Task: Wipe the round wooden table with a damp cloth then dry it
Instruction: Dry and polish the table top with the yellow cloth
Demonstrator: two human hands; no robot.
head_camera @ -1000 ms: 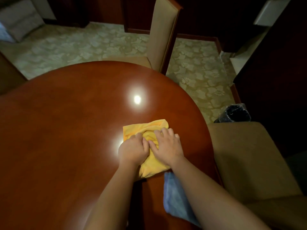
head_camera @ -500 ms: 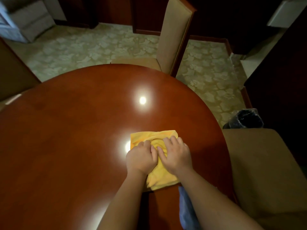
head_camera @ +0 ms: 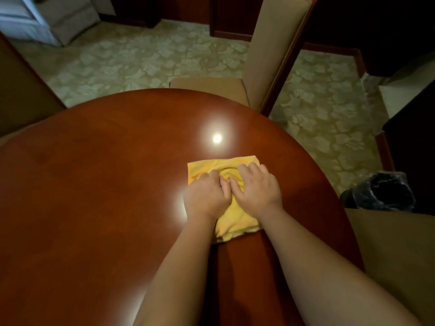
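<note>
The round wooden table (head_camera: 94, 184) is glossy reddish brown and fills the lower view, with a lamp reflected on it. A crumpled yellow cloth (head_camera: 231, 223) lies on its right half. Side by side on the cloth are my left hand (head_camera: 206, 196) and my right hand (head_camera: 256, 189). Each has its fingers curled into the bunched fabric and presses it onto the tabletop. The cloth's far edge and near corner stick out past my hands.
A tall beige chair (head_camera: 270, 43) stands at the table's far side. Another beige seat (head_camera: 400, 255) adjoins the right edge, and a dark chair back (head_camera: 21, 90) stands at left. A black bin with a plastic liner (head_camera: 381, 191) sits on the patterned carpet at right.
Both hands have slid the yellow cloth a little farther from me across the table. The blue cloth seen under my right forearm earlier is out of sight now.
</note>
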